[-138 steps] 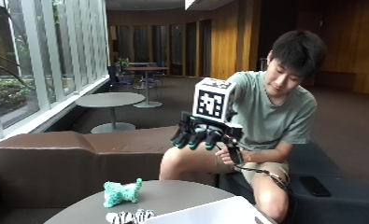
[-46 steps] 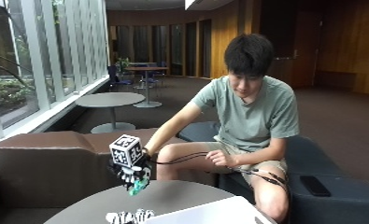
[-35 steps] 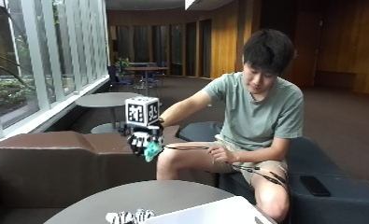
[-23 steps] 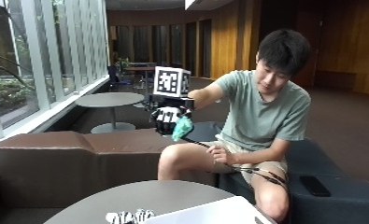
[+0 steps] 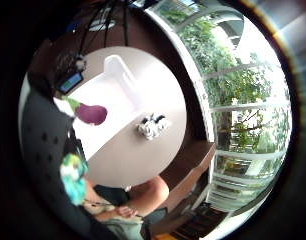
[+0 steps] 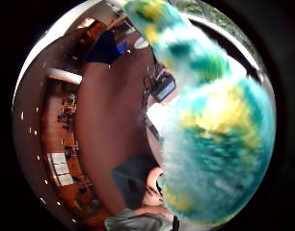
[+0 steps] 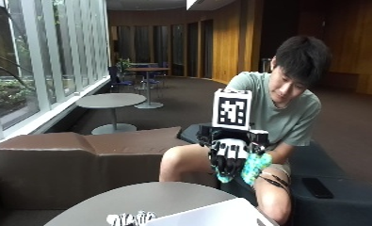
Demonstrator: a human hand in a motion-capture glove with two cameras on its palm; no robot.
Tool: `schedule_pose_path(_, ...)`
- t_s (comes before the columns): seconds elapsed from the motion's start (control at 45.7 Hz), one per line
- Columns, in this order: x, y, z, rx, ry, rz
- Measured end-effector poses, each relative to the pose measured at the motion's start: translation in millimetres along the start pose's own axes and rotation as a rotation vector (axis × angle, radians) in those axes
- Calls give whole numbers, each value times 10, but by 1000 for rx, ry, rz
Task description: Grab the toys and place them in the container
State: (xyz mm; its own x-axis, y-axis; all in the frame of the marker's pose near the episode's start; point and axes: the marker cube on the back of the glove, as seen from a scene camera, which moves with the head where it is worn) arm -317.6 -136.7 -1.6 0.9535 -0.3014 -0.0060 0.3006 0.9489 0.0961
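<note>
The round tabletop carries a white container at its near edge, and a black-and-white toy lies just beside the container.

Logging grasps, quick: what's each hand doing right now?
Right hand: holds the fluffy teal-and-yellow plush toy, raised above the round table.
Bare hand: not visible, cannot tell.

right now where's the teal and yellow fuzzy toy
In the outside view the teal and yellow toy is held in the gloved right hand, raised above the round table, over the white container.
</note>
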Motion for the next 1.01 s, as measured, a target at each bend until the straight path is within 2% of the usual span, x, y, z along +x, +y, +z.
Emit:
schedule_pose_path(0.066,-111,-66,117,-35,55,8)
schedule_pose_path(0.153,-196,-41,254,-244,163,88)
schedule_pose_path(0.241,-204,-36,353,-441,250,88)
schedule_pose_path(0.328,-176,-4,384,-537,290,82)
schedule_pose_path(0.613,267,116,226,-399,247,124)
schedule_pose_path(0.722,660,258,154,-314,276,117)
schedule_pose_path(0.875,1424,554,268,-117,282,73)
schedule_pose_path(1.006,2088,788,657,-229,180,95)
